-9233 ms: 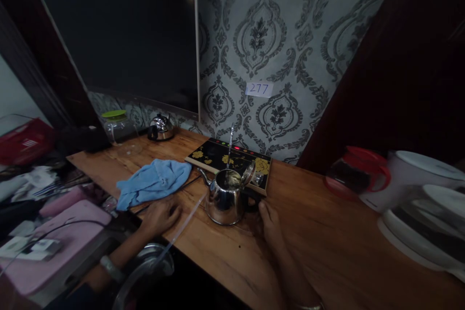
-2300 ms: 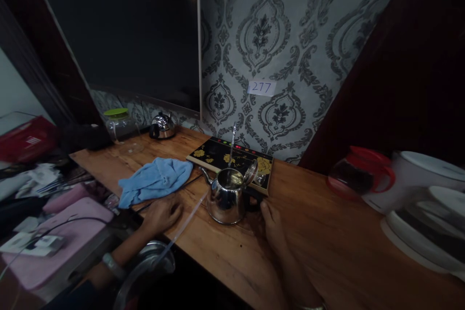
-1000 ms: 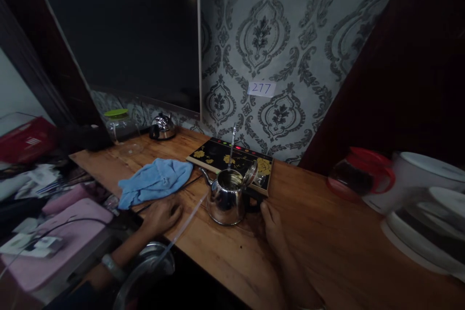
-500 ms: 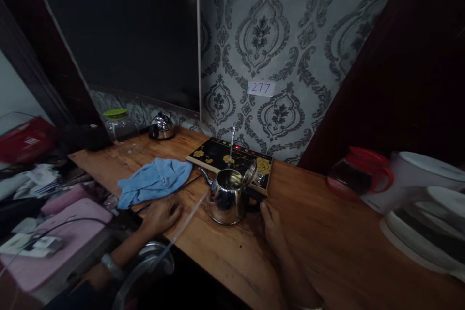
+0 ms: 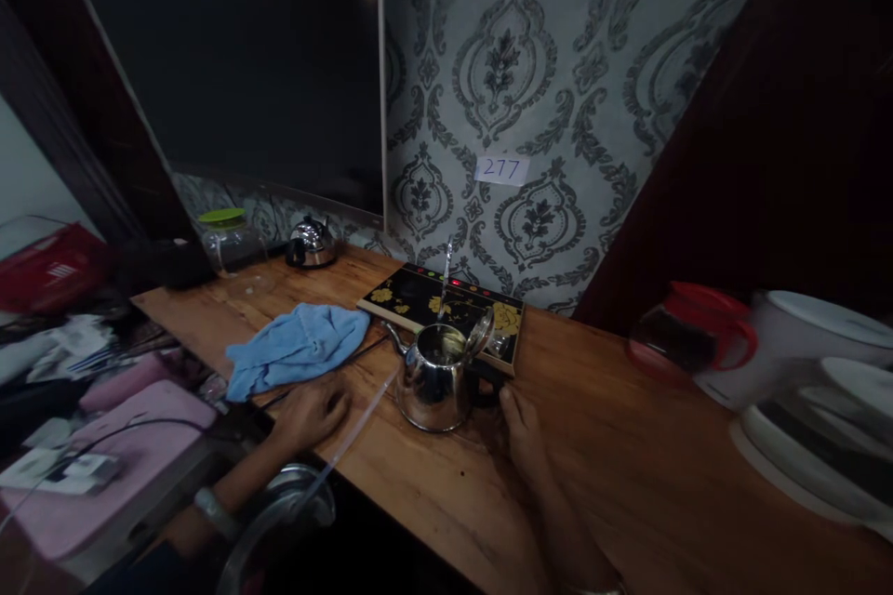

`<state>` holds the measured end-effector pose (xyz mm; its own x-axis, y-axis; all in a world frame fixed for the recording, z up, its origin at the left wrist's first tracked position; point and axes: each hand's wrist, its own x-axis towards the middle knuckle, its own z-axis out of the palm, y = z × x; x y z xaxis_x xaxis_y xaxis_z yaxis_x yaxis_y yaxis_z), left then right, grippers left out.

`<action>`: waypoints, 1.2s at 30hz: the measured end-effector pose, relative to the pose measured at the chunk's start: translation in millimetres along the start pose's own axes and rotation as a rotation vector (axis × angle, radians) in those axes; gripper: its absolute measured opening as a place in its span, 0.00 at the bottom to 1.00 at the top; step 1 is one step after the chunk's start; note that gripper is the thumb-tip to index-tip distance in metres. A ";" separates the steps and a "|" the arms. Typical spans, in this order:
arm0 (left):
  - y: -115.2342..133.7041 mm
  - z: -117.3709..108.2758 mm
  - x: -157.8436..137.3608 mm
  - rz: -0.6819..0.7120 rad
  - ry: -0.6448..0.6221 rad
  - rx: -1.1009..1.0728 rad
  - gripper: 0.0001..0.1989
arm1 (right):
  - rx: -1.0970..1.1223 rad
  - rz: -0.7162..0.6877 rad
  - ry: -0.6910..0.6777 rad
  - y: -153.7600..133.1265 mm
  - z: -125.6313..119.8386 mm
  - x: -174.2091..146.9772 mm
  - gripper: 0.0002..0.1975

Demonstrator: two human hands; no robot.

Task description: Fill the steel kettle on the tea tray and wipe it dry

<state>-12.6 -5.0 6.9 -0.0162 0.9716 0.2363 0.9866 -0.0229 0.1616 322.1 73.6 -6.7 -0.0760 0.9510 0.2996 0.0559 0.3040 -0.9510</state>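
Note:
A shiny steel kettle (image 5: pixel 433 392) stands upright on the wooden table, its lid (image 5: pixel 480 332) tipped open on the right. A thin, shiny clear strand (image 5: pixel 446 274) rises above its mouth; I cannot tell whether it is water or a spout. My right hand (image 5: pixel 522 432) is closed at the end of the kettle's black handle (image 5: pixel 486 383). My left hand (image 5: pixel 313 414) rests near the table's front edge, fingers curled in, with nothing visible in it. Between that hand and the kettle runs a clear tube (image 5: pixel 359 423), down past the table edge.
Behind the kettle lies a black flowered cooktop (image 5: pixel 405 288) with a red light on. Left are a blue cloth (image 5: pixel 299 346), a second kettle (image 5: pixel 311 244) and a green-lidded glass jar (image 5: pixel 233 246). Right stands a red-lidded pot (image 5: pixel 687 335). Below the edge sits a metal vessel (image 5: pixel 317 497).

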 end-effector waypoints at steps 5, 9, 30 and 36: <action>0.9 -0.6 0.1 -0.006 -0.005 0.030 0.15 | -0.014 -0.008 -0.011 -0.5 -0.4 -0.2 0.27; 0.9 0.2 0.5 -0.015 -0.005 0.045 0.15 | -0.019 -0.017 0.006 3.6 -0.2 0.3 0.27; 1.9 -1.0 0.4 -0.031 0.020 -0.020 0.13 | -0.015 -0.027 0.046 12.3 0.8 0.8 0.28; 0.3 0.6 1.3 0.007 0.027 0.003 0.13 | -0.012 -0.016 0.043 11.1 0.7 1.0 0.29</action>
<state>-12.2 -3.6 6.6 -0.0133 0.9647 0.2630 0.9871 -0.0293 0.1572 321.9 77.8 -17.1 -0.0339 0.9476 0.3177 0.0672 0.3193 -0.9453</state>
